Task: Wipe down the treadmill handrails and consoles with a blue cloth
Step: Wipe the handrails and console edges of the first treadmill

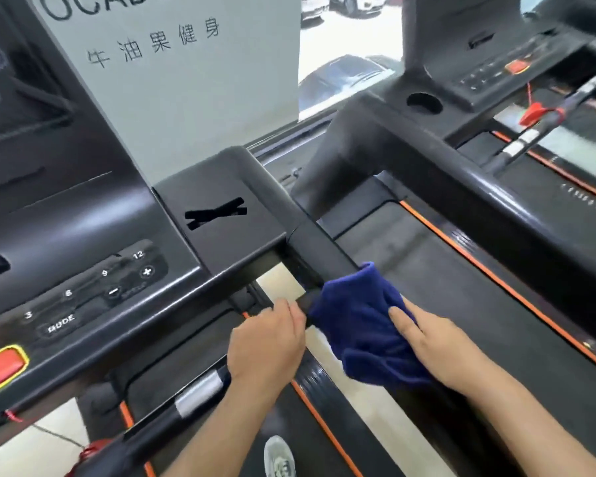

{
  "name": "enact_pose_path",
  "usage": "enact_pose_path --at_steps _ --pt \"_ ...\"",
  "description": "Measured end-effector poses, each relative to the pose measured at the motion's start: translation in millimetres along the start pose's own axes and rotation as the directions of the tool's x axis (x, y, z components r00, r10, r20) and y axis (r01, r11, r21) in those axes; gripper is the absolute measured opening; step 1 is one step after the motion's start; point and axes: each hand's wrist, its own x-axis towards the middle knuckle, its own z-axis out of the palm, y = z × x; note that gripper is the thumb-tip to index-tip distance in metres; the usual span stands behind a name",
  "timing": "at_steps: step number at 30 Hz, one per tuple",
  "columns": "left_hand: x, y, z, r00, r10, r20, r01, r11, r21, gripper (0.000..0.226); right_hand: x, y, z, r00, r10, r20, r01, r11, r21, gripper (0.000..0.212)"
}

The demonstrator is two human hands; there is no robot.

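Observation:
A dark blue cloth is wrapped over the black right handrail of the near treadmill. My right hand lies on top of the cloth and presses it onto the rail. Just left of the cloth, my left hand has its fingers curled around the rail's lower part. The near console fills the left side, with speed buttons and a red stop button. A second treadmill's handrail and console stand to the right.
A grey sign with printed characters hangs behind the near console. Black belts with orange edge strips run below both rails. A red safety clip dangles from the far console. My shoe stands on the deck below.

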Motion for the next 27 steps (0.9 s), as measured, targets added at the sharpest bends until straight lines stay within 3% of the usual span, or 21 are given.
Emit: enact_pose_path --at_steps 2,4,7,10,13,16,17,20,24,27 --pt "1 -1 -2 0.999 -0.032 0.008 0.032 0.999 -0.036 0.024 0 -5 1 0.992 0.123 -0.014 -0.123 0.991 -0.048 0.052" --pt "1 -1 -2 0.999 0.018 0.038 -0.017 0.999 -0.041 0.026 17 -40 3 0.987 0.148 -0.069 -0.153 0.986 -0.069 0.056" --pt "1 -2 0 0.997 0.015 0.072 -0.013 1.000 -0.019 0.021 63 -100 10 0.983 -0.015 -0.183 -0.006 0.993 -0.116 0.067" --pt "0 -1 7 0.992 0.005 0.123 -0.011 0.999 0.048 0.031 98 -135 9 0.969 -0.174 -0.175 0.135 0.967 -0.215 0.090" --pt "0 0 -5 0.988 0.023 0.155 -0.036 0.996 0.080 0.018 97 -127 8 0.963 -0.242 -0.117 0.204 0.942 -0.268 0.096" --pt "-2 2 -17 0.993 0.025 0.117 -0.034 0.997 0.073 0.011 59 -91 13 0.952 -0.275 -0.137 0.219 0.920 -0.324 0.087" --pt "-2 1 -20 0.997 0.024 0.074 -0.027 0.999 0.037 0.019 43 -75 15 0.948 -0.280 -0.149 0.218 0.917 -0.335 0.084" --pt "-6 -4 -8 0.999 0.034 -0.027 -0.033 0.999 0.035 0.034 -8 -32 18 0.958 -0.238 -0.162 0.168 0.919 -0.356 0.088" --pt "-9 -1 4 0.997 0.075 -0.012 -0.072 0.986 0.148 0.020 -38 -20 33 0.949 -0.190 -0.252 0.035 0.856 -0.515 0.103" --pt "-10 7 2 0.999 -0.043 0.026 0.042 0.998 0.038 0.014 -6 -47 34 0.945 -0.169 -0.282 0.010 0.872 -0.490 0.107"
